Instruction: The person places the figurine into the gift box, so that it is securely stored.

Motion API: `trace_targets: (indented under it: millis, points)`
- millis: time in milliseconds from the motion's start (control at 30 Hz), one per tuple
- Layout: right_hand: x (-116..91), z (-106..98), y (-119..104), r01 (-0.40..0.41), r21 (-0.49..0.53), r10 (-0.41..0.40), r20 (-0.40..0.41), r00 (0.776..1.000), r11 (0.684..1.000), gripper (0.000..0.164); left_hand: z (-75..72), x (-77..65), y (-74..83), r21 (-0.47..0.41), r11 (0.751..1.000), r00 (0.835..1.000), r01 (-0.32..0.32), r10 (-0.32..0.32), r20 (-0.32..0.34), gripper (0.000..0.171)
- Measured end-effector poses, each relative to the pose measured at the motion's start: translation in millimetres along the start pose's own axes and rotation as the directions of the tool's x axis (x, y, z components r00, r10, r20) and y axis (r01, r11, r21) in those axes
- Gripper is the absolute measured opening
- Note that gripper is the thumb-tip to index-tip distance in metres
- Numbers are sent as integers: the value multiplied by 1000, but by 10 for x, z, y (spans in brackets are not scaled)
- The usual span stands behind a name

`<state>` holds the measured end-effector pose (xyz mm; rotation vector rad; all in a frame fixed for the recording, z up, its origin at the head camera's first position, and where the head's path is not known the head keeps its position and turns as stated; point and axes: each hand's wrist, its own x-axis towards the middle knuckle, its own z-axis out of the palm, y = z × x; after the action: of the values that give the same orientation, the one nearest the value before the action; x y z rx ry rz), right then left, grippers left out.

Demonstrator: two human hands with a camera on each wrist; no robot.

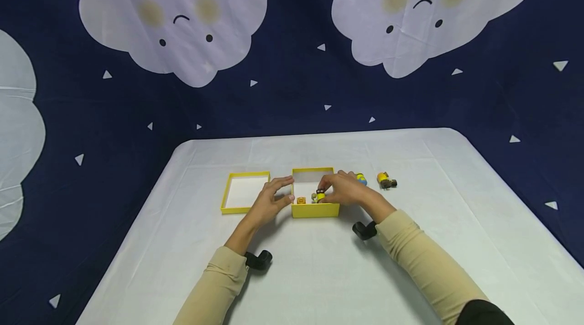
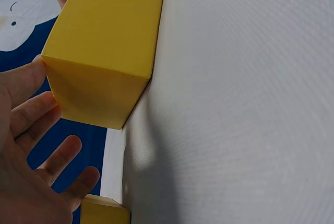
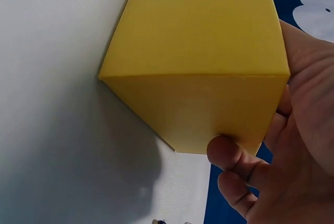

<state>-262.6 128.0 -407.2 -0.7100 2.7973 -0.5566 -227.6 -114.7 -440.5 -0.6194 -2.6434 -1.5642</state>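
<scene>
A yellow box [image 1: 315, 211] with a pale inside stands open at the middle of the table. My right hand [image 1: 344, 189] reaches over its right side and pinches a small yellow-and-black toy figure [image 1: 321, 195] inside it. In the right wrist view, outer fingers of that hand [image 3: 292, 145] lie against the box's side wall [image 3: 193, 109]. Beside the held figure are a small orange toy [image 1: 301, 201] and a greenish piece [image 1: 314, 196]. My left hand [image 1: 268, 203], fingers spread and fairly straight, touches the box's left side with its fingertips.
The yellow-rimmed lid [image 1: 246, 210] lies inside-up left of the box, close behind my left hand. To the right, a blue-and-yellow toy [image 1: 361, 179] sits partly behind my right hand, and an orange-and-brown toy [image 1: 385, 180] lies farther out. A white cloth [image 1: 310, 274] covers the table.
</scene>
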Motion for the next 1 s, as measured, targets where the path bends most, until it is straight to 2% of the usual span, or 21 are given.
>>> trace_targets:
  millis: [67, 167, 233, 300, 667, 1000]
  points:
    - [9, -6, -10, -2, -15, 2, 10, 1000, 1000, 25, -16, -14, 80, -2, 1000, 1000, 6, -6, 5, 46]
    - [18, -19, -22, 1, -42, 0, 25, 1000, 999, 25, -19, -11, 79, 11, 1000, 1000, -2, 2, 5, 46]
    - [21, -28, -34, 5, -60, -3, 34, 999, 998, 25, -24, -4, 67, 25, 1000, 1000, -7, 7, 7, 46]
    - [24, -35, -43, 2, -73, 1, 46, 999, 997, 24, -9, 13, -16, 32, 999, 1000, -19, 19, 2, 47]
    - [35, -62, -89, 6, -168, 6, 71, 997, 986, 19, -9, 19, -9, 23, 1000, 1000, -10, 10, 11, 47]
    - [57, -48, -97, -17, -191, 33, 79, 996, 981, 21, -7, 18, -11, 18, 1000, 1000, -10, 10, 13, 47]
